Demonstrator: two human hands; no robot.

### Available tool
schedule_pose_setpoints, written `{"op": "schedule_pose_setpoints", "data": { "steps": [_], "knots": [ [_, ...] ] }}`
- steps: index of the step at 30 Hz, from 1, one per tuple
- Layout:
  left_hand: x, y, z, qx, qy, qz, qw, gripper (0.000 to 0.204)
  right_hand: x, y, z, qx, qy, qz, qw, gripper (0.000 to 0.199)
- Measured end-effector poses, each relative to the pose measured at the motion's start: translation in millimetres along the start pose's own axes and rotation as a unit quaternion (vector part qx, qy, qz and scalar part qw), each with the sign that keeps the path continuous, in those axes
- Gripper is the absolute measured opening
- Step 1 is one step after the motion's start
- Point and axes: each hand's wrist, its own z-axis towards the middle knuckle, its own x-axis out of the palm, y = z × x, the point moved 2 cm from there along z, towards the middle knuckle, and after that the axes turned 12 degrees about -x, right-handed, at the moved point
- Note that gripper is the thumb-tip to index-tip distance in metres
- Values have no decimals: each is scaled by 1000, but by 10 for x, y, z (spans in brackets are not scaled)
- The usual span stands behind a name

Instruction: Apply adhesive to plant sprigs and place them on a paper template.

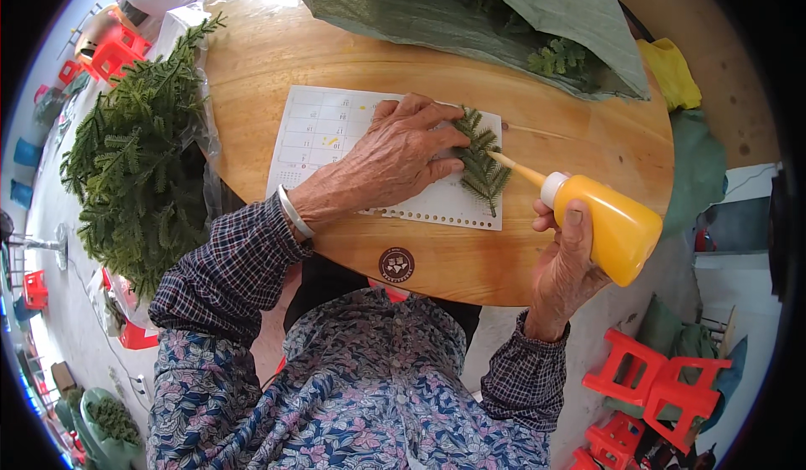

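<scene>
On the round wooden counter (537,243) lies a white calendar sheet (336,134), and a small green sprig (483,168) rests at its right end. The left hand (395,155) presses flat on the sheet, fingers spread and touching the sprig. The right hand (567,264) grips an orange glue bottle (617,226), its nozzle tip touching the sprig. A heap of green fronds (134,168) sits at the left edge; a green sack (537,16) lies at the far side.
</scene>
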Motion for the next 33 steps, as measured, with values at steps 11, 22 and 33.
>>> {"op": "schedule_pose_setpoints", "data": {
  "steps": [11,22,33],
  "knots": [
    [-6,-3,4,3,-10,-14,1000,27,15,40,-34,-17,-6,23,1000,33],
    [12,4,7,4,-14,-20,1000,27,-42,-69,-78,-39,11,-20,999,37],
    [26,25,7,6,-19,-12,1000,26,-42,43,-88,-26,23,-5,999,39]
  ]
}}
